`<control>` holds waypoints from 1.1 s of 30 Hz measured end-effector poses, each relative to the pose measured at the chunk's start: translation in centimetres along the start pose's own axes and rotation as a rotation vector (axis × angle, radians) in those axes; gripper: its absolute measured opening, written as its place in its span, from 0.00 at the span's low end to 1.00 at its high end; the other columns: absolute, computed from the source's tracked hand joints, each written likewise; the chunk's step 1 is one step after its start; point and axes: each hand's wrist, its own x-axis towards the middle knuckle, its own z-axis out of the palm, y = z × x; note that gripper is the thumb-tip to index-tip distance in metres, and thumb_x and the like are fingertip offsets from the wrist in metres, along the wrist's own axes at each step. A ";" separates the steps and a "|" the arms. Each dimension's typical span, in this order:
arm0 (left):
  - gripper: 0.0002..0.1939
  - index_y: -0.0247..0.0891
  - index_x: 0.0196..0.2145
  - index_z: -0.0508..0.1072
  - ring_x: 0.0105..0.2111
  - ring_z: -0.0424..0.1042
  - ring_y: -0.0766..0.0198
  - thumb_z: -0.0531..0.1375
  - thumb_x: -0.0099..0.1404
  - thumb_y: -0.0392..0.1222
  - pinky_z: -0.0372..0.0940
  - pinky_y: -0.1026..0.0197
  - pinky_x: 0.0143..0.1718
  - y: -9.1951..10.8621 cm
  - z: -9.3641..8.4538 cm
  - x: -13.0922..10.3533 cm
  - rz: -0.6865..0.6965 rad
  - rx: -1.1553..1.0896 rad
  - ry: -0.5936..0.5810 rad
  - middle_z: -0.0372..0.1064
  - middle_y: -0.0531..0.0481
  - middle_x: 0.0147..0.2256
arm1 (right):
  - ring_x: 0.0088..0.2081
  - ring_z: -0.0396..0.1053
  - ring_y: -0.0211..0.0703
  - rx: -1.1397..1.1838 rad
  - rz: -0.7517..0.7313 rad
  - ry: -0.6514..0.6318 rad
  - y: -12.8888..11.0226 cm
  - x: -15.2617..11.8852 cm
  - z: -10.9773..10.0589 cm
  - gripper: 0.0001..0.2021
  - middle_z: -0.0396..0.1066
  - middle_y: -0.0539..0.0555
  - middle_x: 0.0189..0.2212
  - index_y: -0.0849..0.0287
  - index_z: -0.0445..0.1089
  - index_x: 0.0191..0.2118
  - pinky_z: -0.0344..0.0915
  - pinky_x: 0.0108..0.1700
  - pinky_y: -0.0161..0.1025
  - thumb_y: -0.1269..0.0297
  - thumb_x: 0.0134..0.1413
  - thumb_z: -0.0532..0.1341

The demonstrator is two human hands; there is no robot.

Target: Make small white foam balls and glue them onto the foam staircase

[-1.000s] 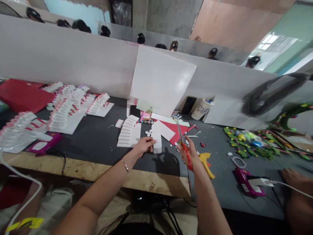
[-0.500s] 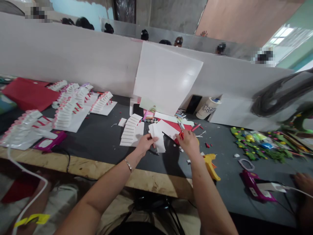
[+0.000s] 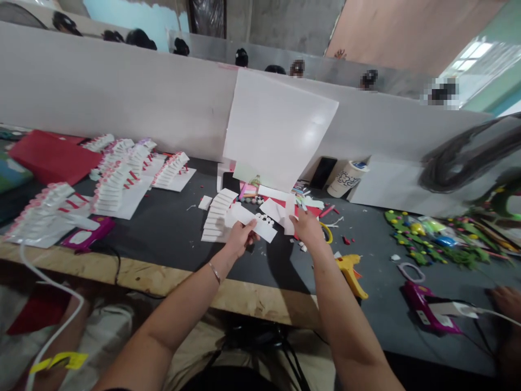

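My left hand (image 3: 241, 237) is closed on one end of a white paper strip (image 3: 262, 227), which slants down to the right above the dark table. Small white round pieces (image 3: 265, 218) show just beyond its upper edge. My right hand (image 3: 306, 225) is closed, with a narrow pale paper strip (image 3: 289, 214) at its fingertips. A greyish tip (image 3: 300, 202) pokes out above that hand; it is too small to make out. White paper (image 3: 273, 210) lies between the hands on red sheet material. Left of my left hand, white folded pieces (image 3: 215, 220) fan out in a row.
A yellow glue gun (image 3: 349, 271) lies beside my right forearm. Rows of white pieces with red trim (image 3: 108, 190) fill the left side. Two purple boxes (image 3: 87, 234) with cables, a phone (image 3: 323, 172), a patterned cup (image 3: 345, 179) and green decorations (image 3: 411, 239) stand around. Another person's hand (image 3: 504, 301) rests far right.
The white paper in my left hand has swung from upright to slanting, uncovering the round white pieces. A narrow pale strip now shows at my right hand, which has shifted slightly.
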 end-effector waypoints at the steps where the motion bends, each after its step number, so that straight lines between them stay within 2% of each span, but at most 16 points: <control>1: 0.18 0.33 0.27 0.69 0.15 0.63 0.72 0.67 0.55 0.51 0.49 0.70 0.13 0.0 0.1 -0.1 -0.007 -0.003 -0.015 0.66 0.54 0.16 | 0.45 0.69 0.55 -0.001 -0.028 0.046 -0.1 -0.4 -0.3 0.18 0.73 0.67 0.41 0.64 0.74 0.44 0.62 0.47 0.47 0.56 0.58 0.56; 3: 0.18 0.33 0.29 0.70 0.16 0.65 0.71 0.68 0.53 0.50 0.51 0.70 0.14 -0.1 0.4 -0.5 -0.016 -0.008 -0.056 0.68 0.53 0.18 | 0.48 0.69 0.55 0.096 -0.082 0.062 -0.7 -2.3 -0.2 0.23 0.72 0.67 0.47 0.63 0.71 0.52 0.63 0.50 0.48 0.52 0.58 0.56; 5: 0.18 0.33 0.31 0.71 0.17 0.67 0.70 0.68 0.52 0.50 0.53 0.70 0.15 -0.3 0.8 -1.0 -0.022 0.009 -0.113 0.70 0.52 0.20 | 0.42 0.71 0.49 0.321 -0.067 -0.089 -1.3 -4.9 0.5 0.24 0.75 0.61 0.44 0.60 0.71 0.51 0.66 0.45 0.44 0.48 0.57 0.57; 7: 0.18 0.33 0.31 0.71 0.17 0.68 0.69 0.68 0.52 0.51 0.54 0.69 0.15 -0.2 1.2 -1.4 -0.016 0.065 -0.159 0.70 0.51 0.20 | 0.32 0.71 0.45 0.473 0.020 -0.236 -1.6 -7.6 1.2 0.21 0.76 0.55 0.31 0.59 0.74 0.39 0.65 0.36 0.40 0.46 0.53 0.60; 9: 0.18 0.33 0.29 0.71 0.16 0.67 0.69 0.68 0.53 0.52 0.53 0.69 0.14 0.3 1.5 -2.1 0.010 0.149 -0.168 0.68 0.52 0.18 | 0.24 0.66 0.40 0.557 0.128 -0.274 -1.4 -9.8 1.3 0.20 0.71 0.51 0.21 0.59 0.70 0.28 0.62 0.29 0.37 0.45 0.52 0.60; 11: 0.17 0.34 0.28 0.70 0.15 0.64 0.70 0.68 0.53 0.51 0.53 0.69 0.14 1.1 1.3 -3.1 0.049 0.251 -0.156 0.66 0.55 0.16 | 0.21 0.62 0.37 0.622 0.184 -0.371 -0.6 -11.5 0.7 0.19 0.69 0.49 0.19 0.58 0.68 0.26 0.58 0.25 0.35 0.45 0.50 0.63; 15: 0.12 0.36 0.29 0.72 0.15 0.64 0.71 0.66 0.54 0.48 0.55 0.70 0.16 2.3 -1.1 -6.9 0.046 0.513 -0.204 0.65 0.58 0.18 | 0.19 0.61 0.34 0.697 0.236 -0.647 0.7 -13.4 -1.2 0.19 0.69 0.47 0.20 0.58 0.66 0.28 0.56 0.21 0.32 0.45 0.50 0.62; 17: 0.12 0.37 0.29 0.72 0.16 0.65 0.71 0.64 0.55 0.49 0.56 0.70 0.17 2.2 -2.9 -8.9 0.012 0.570 -0.133 0.65 0.58 0.19 | 0.19 0.62 0.34 0.653 0.233 -0.766 0.7 -13.7 -1.6 0.18 0.68 0.47 0.20 0.57 0.65 0.27 0.56 0.21 0.31 0.45 0.51 0.61; 19: 0.13 0.38 0.32 0.71 0.15 0.63 0.71 0.62 0.56 0.50 0.54 0.69 0.15 1.6 -4.3 -10.1 -0.056 0.574 -0.056 0.65 0.58 0.19 | 0.19 0.62 0.34 0.569 0.209 -0.814 0.6 -13.7 -1.6 0.18 0.68 0.47 0.20 0.57 0.64 0.26 0.55 0.20 0.31 0.47 0.52 0.60; 22: 0.13 0.38 0.33 0.71 0.16 0.63 0.69 0.62 0.55 0.50 0.54 0.68 0.16 0.8 -5.1 -9.9 -0.103 0.607 -0.015 0.63 0.58 0.19 | 0.21 0.63 0.34 0.442 0.132 -0.729 0.7 -13.1 -1.6 0.16 0.68 0.47 0.20 0.57 0.64 0.26 0.56 0.21 0.31 0.50 0.54 0.59; 24: 0.12 0.38 0.32 0.72 0.18 0.64 0.69 0.61 0.55 0.49 0.56 0.68 0.19 1.0 -5.0 -8.9 -0.061 0.679 -0.035 0.62 0.57 0.19 | 0.21 0.63 0.34 0.411 0.122 -0.683 1.0 -12.5 -1.8 0.16 0.67 0.47 0.20 0.57 0.65 0.26 0.57 0.21 0.31 0.50 0.55 0.58; 27: 0.10 0.38 0.28 0.74 0.24 0.64 0.67 0.62 0.55 0.48 0.59 0.66 0.25 2.2 -5.4 -7.8 0.059 0.871 -0.122 0.65 0.55 0.22 | 0.24 0.67 0.36 0.538 0.150 -0.801 1.5 -11.2 -1.3 0.17 0.71 0.50 0.25 0.57 0.69 0.32 0.62 0.22 0.32 0.48 0.58 0.56; 29: 0.10 0.38 0.27 0.74 0.25 0.65 0.66 0.61 0.56 0.48 0.59 0.66 0.26 3.3 -6.5 -7.8 0.029 0.943 -0.188 0.67 0.54 0.23 | 0.28 0.72 0.39 0.654 0.117 -0.901 1.5 -9.9 -0.4 0.18 0.75 0.54 0.33 0.58 0.71 0.40 0.68 0.26 0.35 0.47 0.58 0.56; 30: 0.11 0.38 0.27 0.75 0.25 0.65 0.66 0.61 0.56 0.48 0.59 0.66 0.27 3.7 -7.3 -8.1 -0.028 0.953 -0.220 0.68 0.54 0.24 | 0.31 0.73 0.41 0.673 0.088 -0.877 1.3 -9.2 0.0 0.19 0.76 0.56 0.36 0.58 0.71 0.44 0.70 0.28 0.38 0.48 0.58 0.56; 31: 0.10 0.38 0.27 0.74 0.25 0.65 0.66 0.61 0.56 0.48 0.59 0.66 0.26 4.0 -8.0 -8.5 -0.054 0.942 -0.210 0.68 0.54 0.24 | 0.32 0.73 0.42 0.653 0.067 -0.728 1.0 -8.6 0.4 0.20 0.76 0.57 0.37 0.58 0.70 0.47 0.72 0.31 0.40 0.48 0.58 0.57; 33: 0.10 0.38 0.27 0.74 0.24 0.64 0.67 0.62 0.56 0.48 0.59 0.66 0.26 4.4 -9.0 -9.2 -0.035 0.910 -0.153 0.68 0.55 0.23 | 0.41 0.73 0.47 0.524 -0.021 -0.238 0.0 -7.8 0.8 0.22 0.74 0.61 0.44 0.58 0.68 0.53 0.72 0.42 0.47 0.50 0.59 0.57</control>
